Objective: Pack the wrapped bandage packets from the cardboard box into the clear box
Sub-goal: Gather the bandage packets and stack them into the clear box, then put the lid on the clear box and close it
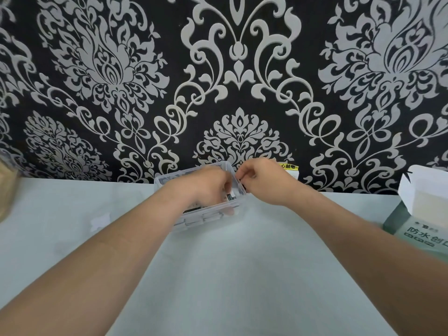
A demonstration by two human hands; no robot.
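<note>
Now | left hand [206, 187] inside clear box [194, 221] | right hand [264, 184] curled at rim

Left forearm [109, 251] and right forearm [363, 238] were bare along their whole visible length; left hand [206, 187] and right hand [264, 184] were bare too, the left one slightly blurred.

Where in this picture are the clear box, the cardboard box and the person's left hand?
clear box [194, 220]: head view, on its near wall.
cardboard box [412, 229]: head view, on its green printed side.
left hand [203, 187]: head view, on the back of the hand.
</note>
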